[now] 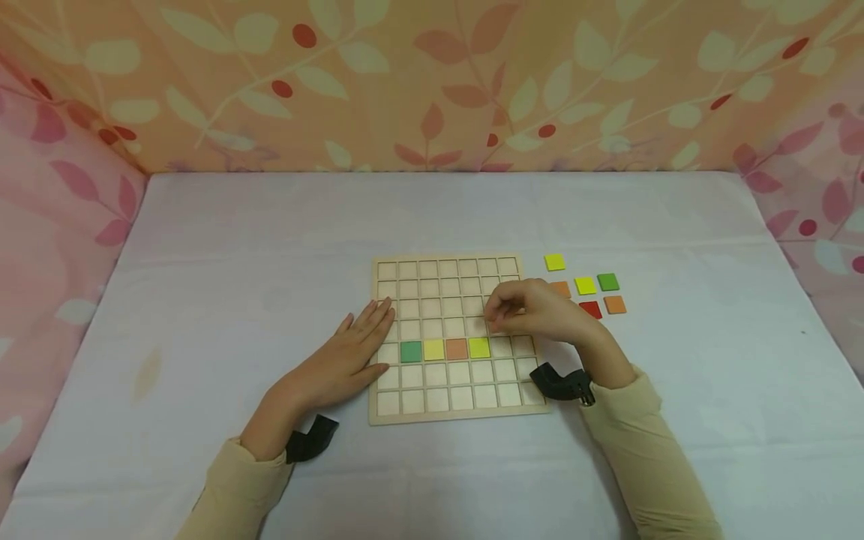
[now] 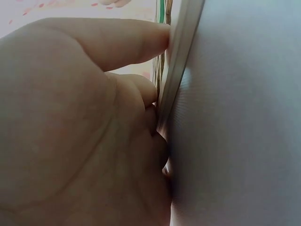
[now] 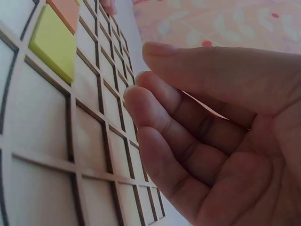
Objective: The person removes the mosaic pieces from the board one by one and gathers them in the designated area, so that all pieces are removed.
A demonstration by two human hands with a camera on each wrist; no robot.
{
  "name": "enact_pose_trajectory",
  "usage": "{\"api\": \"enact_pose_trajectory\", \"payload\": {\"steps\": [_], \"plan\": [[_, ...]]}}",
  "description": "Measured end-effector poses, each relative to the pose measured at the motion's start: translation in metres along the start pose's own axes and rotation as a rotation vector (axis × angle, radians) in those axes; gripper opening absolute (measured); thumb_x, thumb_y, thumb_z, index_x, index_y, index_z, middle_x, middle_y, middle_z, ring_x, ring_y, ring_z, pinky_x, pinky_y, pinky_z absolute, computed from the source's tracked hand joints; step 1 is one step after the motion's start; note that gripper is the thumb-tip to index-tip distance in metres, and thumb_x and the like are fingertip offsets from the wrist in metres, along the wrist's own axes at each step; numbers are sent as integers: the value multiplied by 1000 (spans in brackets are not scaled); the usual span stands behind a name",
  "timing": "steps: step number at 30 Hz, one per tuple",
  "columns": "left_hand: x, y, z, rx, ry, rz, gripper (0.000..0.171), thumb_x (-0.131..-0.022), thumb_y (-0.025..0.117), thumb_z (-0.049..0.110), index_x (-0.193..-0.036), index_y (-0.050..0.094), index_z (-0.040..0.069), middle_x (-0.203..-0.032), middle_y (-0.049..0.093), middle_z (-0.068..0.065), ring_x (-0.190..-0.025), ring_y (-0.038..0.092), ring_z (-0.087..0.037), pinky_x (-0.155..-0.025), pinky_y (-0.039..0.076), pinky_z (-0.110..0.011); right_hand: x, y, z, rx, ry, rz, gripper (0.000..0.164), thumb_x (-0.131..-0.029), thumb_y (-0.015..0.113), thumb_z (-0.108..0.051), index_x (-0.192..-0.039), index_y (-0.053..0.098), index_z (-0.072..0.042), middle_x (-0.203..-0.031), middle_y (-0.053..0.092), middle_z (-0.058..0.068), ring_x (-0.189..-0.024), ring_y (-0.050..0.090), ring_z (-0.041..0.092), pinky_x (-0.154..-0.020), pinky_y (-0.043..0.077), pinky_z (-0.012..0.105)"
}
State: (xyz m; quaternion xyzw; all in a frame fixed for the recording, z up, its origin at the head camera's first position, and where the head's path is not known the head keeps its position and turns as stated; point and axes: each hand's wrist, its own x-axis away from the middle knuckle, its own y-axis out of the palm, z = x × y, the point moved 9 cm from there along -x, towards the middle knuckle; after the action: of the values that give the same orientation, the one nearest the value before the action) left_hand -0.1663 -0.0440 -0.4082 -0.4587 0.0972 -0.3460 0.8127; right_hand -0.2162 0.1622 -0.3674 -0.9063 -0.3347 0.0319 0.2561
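Right hand, loosely curled and visibly empty, hovers over the grid board; left hand, spread across its left edge, should press lightly for steadiness.

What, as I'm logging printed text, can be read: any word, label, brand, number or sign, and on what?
None: no readable text shows on the wooden grid board, square tiles or leaf-print backdrop cloth; any marking on the black wrist mounts is too small to read.
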Motion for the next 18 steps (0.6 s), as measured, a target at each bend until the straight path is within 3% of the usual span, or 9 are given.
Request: {"api": "enact_pose_trajectory", "payload": {"steps": [18], "plan": [[0,0,0,5,-1,7,73,-96,53,24,-151,9,2,-158,-2,-7,-144,-6,-22,-113,2,-51,-11,26,-13,20,-37,-26,7,-81,72,-3,-85,67,-5,-83,65,0,-76,59,15,-71,50,27]]}}
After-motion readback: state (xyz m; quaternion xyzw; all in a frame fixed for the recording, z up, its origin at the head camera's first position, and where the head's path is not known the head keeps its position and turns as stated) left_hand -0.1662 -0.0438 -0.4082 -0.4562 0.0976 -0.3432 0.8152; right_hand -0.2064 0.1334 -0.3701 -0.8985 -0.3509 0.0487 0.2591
